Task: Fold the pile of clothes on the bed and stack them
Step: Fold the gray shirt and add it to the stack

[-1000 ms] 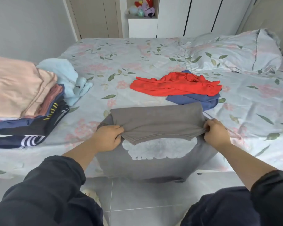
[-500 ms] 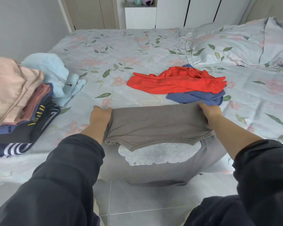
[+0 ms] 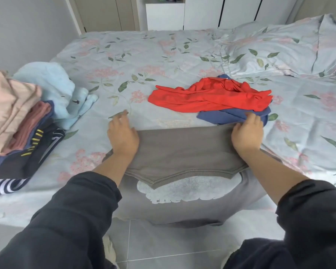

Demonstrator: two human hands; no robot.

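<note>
A grey sweatshirt with a white print lies at the bed's near edge, its upper part folded over and its lower part hanging over the side. My left hand rests flat at the fold's far left corner, fingers spread onto the sheet. My right hand lies on the fold's far right corner, fingers extended. Beyond them lies a crumpled red garment on top of a blue one. A stack of folded clothes stands at the left.
A light blue garment lies bunched beside the stack. A floral pillow fills the far right of the bed. Grey tiled floor shows below the bed edge. Wardrobe doors stand behind the bed.
Both hands moved from the fold's near edge to its far corners and let go of the cloth, now lying flat on it. The fold has settled flatter.
</note>
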